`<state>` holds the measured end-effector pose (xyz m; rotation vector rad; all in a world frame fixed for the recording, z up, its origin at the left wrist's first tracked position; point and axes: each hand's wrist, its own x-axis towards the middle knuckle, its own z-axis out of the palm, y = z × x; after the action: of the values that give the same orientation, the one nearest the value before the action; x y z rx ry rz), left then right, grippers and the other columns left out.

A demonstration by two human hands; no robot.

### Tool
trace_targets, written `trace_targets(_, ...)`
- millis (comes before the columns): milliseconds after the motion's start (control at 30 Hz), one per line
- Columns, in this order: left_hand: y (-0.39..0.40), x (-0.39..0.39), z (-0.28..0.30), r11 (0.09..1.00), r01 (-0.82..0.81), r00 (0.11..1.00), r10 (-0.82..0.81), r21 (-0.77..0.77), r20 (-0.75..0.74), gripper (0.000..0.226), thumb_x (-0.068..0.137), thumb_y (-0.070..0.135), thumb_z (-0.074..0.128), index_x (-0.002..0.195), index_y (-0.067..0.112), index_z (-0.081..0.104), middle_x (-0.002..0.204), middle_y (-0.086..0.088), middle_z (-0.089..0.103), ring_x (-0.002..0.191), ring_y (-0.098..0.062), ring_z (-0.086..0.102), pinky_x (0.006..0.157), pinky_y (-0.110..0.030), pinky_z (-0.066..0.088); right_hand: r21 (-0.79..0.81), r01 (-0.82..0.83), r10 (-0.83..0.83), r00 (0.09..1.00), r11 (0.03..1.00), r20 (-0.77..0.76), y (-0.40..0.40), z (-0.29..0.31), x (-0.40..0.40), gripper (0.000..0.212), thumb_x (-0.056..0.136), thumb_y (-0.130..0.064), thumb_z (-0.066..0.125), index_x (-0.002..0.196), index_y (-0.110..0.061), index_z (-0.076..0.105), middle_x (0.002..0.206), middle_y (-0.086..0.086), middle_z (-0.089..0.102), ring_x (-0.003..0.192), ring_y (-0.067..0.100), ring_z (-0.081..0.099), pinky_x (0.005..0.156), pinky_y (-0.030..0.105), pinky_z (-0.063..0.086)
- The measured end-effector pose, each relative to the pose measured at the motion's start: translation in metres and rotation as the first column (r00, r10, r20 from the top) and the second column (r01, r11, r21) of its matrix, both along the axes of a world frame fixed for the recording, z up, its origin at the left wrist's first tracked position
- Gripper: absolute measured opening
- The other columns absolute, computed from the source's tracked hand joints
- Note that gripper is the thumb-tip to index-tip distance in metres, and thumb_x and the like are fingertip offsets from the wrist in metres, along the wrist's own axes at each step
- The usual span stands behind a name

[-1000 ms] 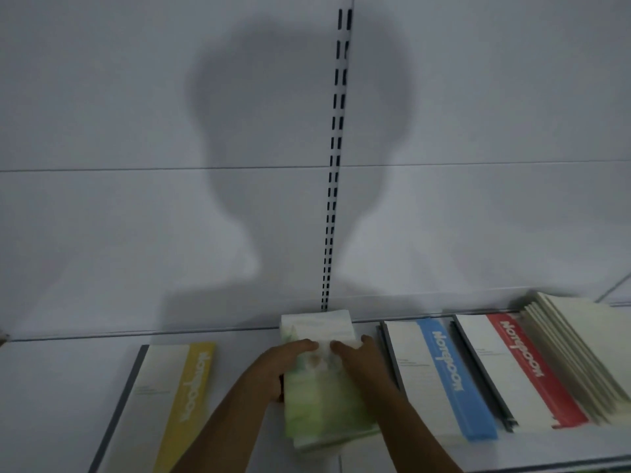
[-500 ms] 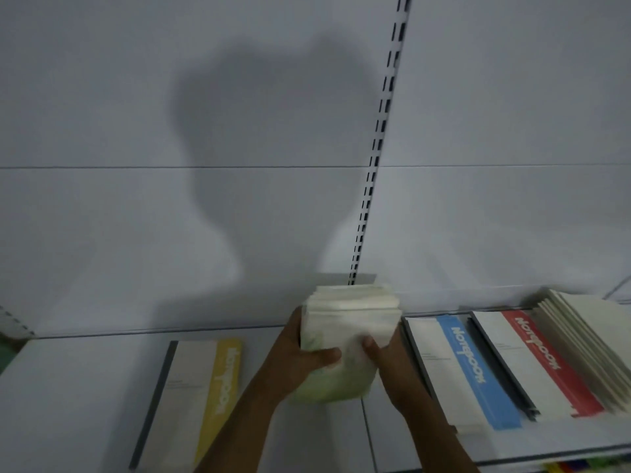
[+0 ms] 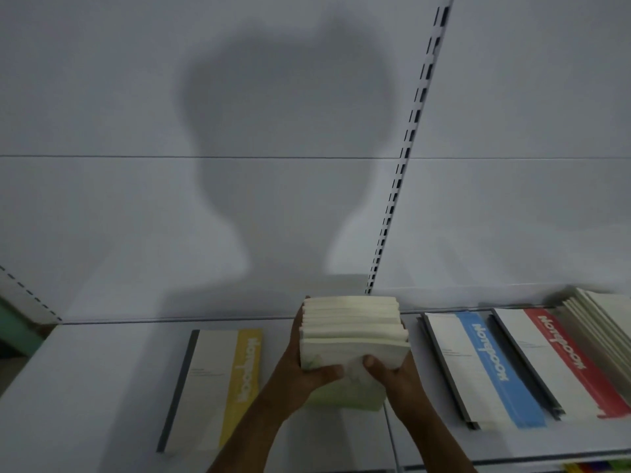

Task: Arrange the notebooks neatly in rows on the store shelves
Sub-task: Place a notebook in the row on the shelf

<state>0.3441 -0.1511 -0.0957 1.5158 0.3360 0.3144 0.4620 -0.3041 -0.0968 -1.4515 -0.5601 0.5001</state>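
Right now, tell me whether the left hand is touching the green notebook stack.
Touching. The head view shows the left hand wrapped around the stack's left side, thumb pressed on its front; the right hand grips the other side.

Matt cream paper page edges on notebook stack [image 3: 353, 331]; smooth matt white shelf [image 3: 85, 387] w/ matt-cover notebooks.

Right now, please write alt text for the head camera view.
Both hands, left hand and right hand, hold a stack of pale notebooks above a white shelf. A yellow-striped notebook lies at left; blue-striped and red-striped ones at right.
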Motion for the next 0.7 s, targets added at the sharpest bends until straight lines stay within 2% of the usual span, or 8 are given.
trace_targets(133,0.002,0.007,0.000,0.995,0.050,0.999,-0.050,0.081,0.008,0.120,0.068,0.012,0.082,0.150,0.033,-0.003,0.151,0.003,0.034,0.136,-0.012,0.038,0.105,-0.036,0.044,-0.039,-0.035,0.036,0.999,0.999,0.028,-0.005,0.003,0.007,0.104,0.063,-0.055,0.080,0.136,0.001,0.031,0.123,0.016,0.057,0.114,0.026,0.059,0.088,0.038,0.054)
trace_targets(267,-0.004,0.008,-0.002,0.987,0.116,0.993,-0.119,0.110,0.021,0.121,0.066,0.013,0.085,0.148,0.032,-0.002,0.151,0.005,0.032,0.136,-0.009,0.038,0.103,-0.032,0.044,-0.091,-0.101,0.103,0.995,0.991,0.016,-0.015,0.001,0.010,0.108,0.061,-0.059,0.080,0.134,0.005,0.033,0.122,0.019,0.057,0.115,0.034,0.057,0.085,0.033,0.055)
trace_targets(333,-0.005,0.006,0.006,0.992,0.099,0.994,-0.103,0.077,0.048,0.125,0.062,0.032,0.088,0.148,0.033,-0.004,0.152,0.011,0.026,0.135,0.000,0.036,0.103,-0.029,0.043,-0.056,-0.084,0.085,0.996,0.995,0.010,-0.017,0.005,0.011,0.118,0.058,-0.062,0.080,0.143,-0.004,0.023,0.130,0.014,0.053,0.121,0.030,0.054,0.089,0.032,0.053)
trace_targets(400,-0.007,0.008,0.019,0.999,0.034,0.995,-0.038,0.040,0.088,0.123,0.059,0.063,0.077,0.149,0.036,-0.003,0.156,0.016,0.016,0.141,0.002,0.024,0.111,-0.033,0.034,0.007,-0.039,0.039,0.999,0.999,0.011,-0.015,0.015,0.011,0.128,0.054,-0.072,0.073,0.150,-0.021,0.006,0.144,-0.001,0.042,0.128,0.014,0.048,0.094,0.029,0.049)
trace_targets(467,-0.009,0.015,0.029,0.999,-0.050,0.990,0.049,0.004,0.135,0.111,0.060,0.083,0.057,0.150,0.038,0.010,0.157,0.020,0.016,0.145,-0.002,0.016,0.115,-0.028,0.026,0.074,-0.010,0.009,1.000,0.997,0.010,-0.010,0.022,0.010,0.121,0.055,-0.083,0.061,0.150,-0.031,0.007,0.146,-0.010,0.038,0.129,0.008,0.047,0.094,0.030,0.050)
trace_targets(533,-0.015,0.023,0.038,0.994,-0.112,0.984,0.112,-0.011,0.136,0.096,0.067,0.085,0.045,0.147,0.036,0.025,0.153,0.023,0.026,0.143,-0.001,0.022,0.117,-0.028,0.024,0.110,0.038,-0.037,0.999,0.993,-0.012,-0.005,0.026,0.009,0.109,0.059,-0.085,0.054,0.148,-0.032,0.020,0.141,-0.009,0.046,0.124,0.014,0.051,0.090,0.037,0.052)
trace_targets(600,-0.021,0.030,0.044,0.987,-0.151,0.982,0.156,-0.054,0.110,0.072,0.080,0.075,0.040,0.141,0.038,0.036,0.147,0.026,0.035,0.138,0.005,0.029,0.119,-0.035,0.021,0.112,0.074,-0.069,0.997,0.991,-0.043,-0.002,0.029,0.008,0.101,0.061,-0.085,0.054,0.143,-0.030,0.031,0.131,-0.010,0.055,0.118,0.017,0.056,0.086,0.037,0.054)
trace_targets(700,-0.020,0.035,0.049,0.979,-0.165,0.981,0.175,-0.121,0.083,0.050,0.092,0.059,0.031,0.139,0.044,0.039,0.146,0.029,0.036,0.128,0.017,0.034,0.114,-0.023,0.026,0.075,0.072,-0.070,0.997,0.995,-0.029,0.001,0.037,0.011,0.090,0.064,-0.084,0.051,0.137,-0.033,0.038,0.128,-0.013,0.057,0.117,0.015,0.057,0.089,0.037,0.051)
